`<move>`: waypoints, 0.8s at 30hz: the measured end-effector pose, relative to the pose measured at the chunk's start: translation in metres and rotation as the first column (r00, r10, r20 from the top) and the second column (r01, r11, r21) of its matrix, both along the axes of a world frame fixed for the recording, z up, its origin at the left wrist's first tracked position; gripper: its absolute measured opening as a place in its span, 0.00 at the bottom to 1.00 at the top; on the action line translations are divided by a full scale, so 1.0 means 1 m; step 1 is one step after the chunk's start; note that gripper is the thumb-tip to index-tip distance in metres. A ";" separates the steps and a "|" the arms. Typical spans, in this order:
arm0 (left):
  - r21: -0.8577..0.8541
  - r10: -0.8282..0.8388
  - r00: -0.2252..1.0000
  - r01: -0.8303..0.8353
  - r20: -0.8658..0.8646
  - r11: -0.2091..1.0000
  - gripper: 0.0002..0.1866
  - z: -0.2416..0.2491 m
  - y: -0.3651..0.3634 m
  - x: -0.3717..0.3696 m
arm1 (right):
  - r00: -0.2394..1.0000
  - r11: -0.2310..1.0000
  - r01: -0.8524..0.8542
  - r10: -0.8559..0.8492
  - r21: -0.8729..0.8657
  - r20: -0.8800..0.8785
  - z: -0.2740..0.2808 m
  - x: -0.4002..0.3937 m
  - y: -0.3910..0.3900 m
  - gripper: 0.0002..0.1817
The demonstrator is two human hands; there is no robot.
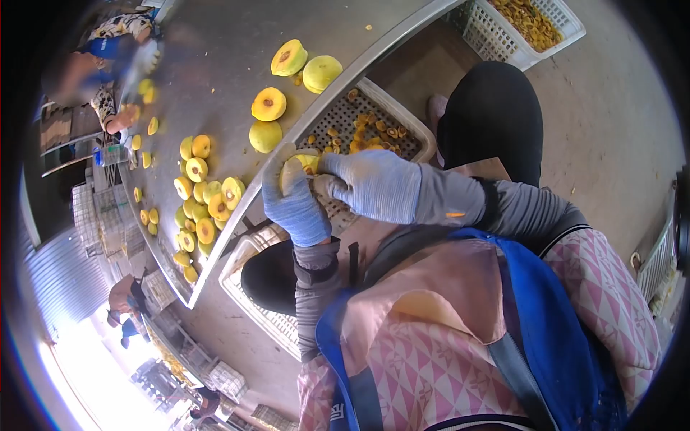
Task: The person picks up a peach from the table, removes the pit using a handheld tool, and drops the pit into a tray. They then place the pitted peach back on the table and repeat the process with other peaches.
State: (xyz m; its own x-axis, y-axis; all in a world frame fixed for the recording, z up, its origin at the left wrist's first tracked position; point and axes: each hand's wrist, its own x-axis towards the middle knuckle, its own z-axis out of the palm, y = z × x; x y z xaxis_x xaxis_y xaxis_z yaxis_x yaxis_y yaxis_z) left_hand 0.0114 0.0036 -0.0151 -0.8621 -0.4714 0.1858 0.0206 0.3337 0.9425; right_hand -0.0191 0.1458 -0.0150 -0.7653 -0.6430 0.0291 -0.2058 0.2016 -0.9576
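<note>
My left hand (293,205), in a blue-grey knit glove, is closed around a yellow peach half (309,162) at the table's edge. My right hand (377,185), gloved the same way, is closed with its fingertips against that peach half; whatever it grips is mostly hidden by the fingers. Just beyond the hands on the metal table lie a few peach halves (269,105), some cut side up with the stone showing. Below the hands, a perforated crate (424,136) contains brown stones and orange scraps.
A larger group of peach halves (205,230) lies on the metal table (223,36), whose raised rim (338,93) runs beside me. White crates (496,43) stand on the floor. Across the table, a co-worker's hand (123,118) is near other halves. Another person (128,302) is farther back.
</note>
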 end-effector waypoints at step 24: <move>-0.547 0.587 0.725 -0.346 0.360 0.762 0.22 0.041 -0.263 0.195 | 0.887 0.932 0.052 0.122 0.359 -0.445 -0.030 0.002 -0.008 0.16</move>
State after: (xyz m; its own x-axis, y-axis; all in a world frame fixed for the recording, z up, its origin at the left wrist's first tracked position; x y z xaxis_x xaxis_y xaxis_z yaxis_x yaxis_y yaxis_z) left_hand 0.2066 -0.2598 0.0258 -0.5724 -0.8152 0.0879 -0.6617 0.5226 0.5376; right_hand -0.0168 0.1381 -0.0451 -0.6988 -0.7027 0.1335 -0.6113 0.4898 -0.6216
